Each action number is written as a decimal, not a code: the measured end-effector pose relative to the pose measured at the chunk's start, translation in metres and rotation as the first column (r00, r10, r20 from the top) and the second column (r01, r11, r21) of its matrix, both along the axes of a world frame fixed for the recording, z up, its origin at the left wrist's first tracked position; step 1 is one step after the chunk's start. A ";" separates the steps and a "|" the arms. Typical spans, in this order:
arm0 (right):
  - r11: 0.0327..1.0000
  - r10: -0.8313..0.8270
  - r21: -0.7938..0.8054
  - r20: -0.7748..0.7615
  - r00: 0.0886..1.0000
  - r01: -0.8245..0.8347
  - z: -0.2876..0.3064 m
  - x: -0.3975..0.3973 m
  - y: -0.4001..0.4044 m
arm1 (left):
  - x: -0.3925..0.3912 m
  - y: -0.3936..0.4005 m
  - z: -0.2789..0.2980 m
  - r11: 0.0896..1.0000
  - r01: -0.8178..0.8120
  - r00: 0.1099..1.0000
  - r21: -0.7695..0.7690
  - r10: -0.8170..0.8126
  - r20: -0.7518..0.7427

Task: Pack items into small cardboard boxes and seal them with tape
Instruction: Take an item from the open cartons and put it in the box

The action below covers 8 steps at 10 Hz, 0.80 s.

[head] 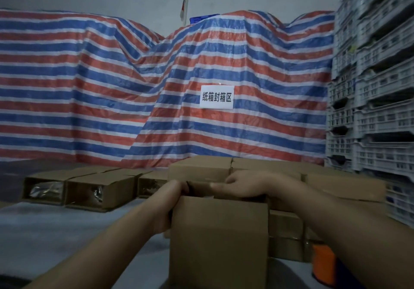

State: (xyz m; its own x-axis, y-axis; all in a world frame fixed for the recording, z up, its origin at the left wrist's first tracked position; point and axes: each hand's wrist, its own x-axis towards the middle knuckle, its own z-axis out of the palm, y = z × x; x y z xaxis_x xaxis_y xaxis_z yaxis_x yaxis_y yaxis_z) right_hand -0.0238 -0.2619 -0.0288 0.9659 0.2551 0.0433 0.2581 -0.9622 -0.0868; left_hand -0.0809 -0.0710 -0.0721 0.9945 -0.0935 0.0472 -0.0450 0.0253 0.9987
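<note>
Two forearms reach forward to the cardboard box (pixel 218 239) standing on the tabletop (pixel 78 228) before you. Your left hand (pixel 171 201) grips its upper left edge, fingers curled over; your right hand (pixel 240 184) lies flat across its top, fingers straight.

Small cardboard box (pixel 218 241) front & centre on grey surface (pixel 67 232). Left hand (pixel 171 201) curled over its top-left edge, right hand (pixel 243 184) flat across top flap. Three open-ended boxes (pixel 89 187) lying on sides at left, more closed boxes (pixel 313 181) stacked behind & right. Orange tape dispenser (pixel 323 264) lower right. Striped tarp (pixel 156 87) w/ white sign (pixel 216 97) behind; grey crates (pixel 371 75) stacked at right.
</note>
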 end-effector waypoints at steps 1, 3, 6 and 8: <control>1.000 -0.031 0.003 0.031 0.999 0.031 -0.004 0.001 -0.013 | 0.016 -0.013 -0.005 0.999 0.029 0.999 -0.039 -0.027 0.032; 0.995 -0.090 0.026 -0.059 0.994 0.092 0.002 -0.009 -0.030 | 0.029 -0.032 -0.011 0.993 0.066 0.996 -0.093 -0.071 -0.053; 0.928 -0.090 0.371 0.145 0.985 0.030 0.000 -0.011 -0.063 | 0.036 -0.033 -0.015 0.993 0.092 0.996 -0.068 -0.092 0.000; 0.614 -0.167 0.788 0.089 0.982 0.033 -0.024 -0.023 -0.075 | 0.037 -0.025 -0.030 0.949 0.124 0.992 -0.290 -0.115 0.047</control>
State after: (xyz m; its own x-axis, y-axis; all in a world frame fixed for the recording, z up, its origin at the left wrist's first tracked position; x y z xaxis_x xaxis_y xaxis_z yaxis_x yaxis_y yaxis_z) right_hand -0.0470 -0.3369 -0.0531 0.9487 -0.0381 0.3138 0.2380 -0.5674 -0.7883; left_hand -0.0436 -0.0960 -0.1016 0.9747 -0.1896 0.1187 -0.0524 0.3227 0.9451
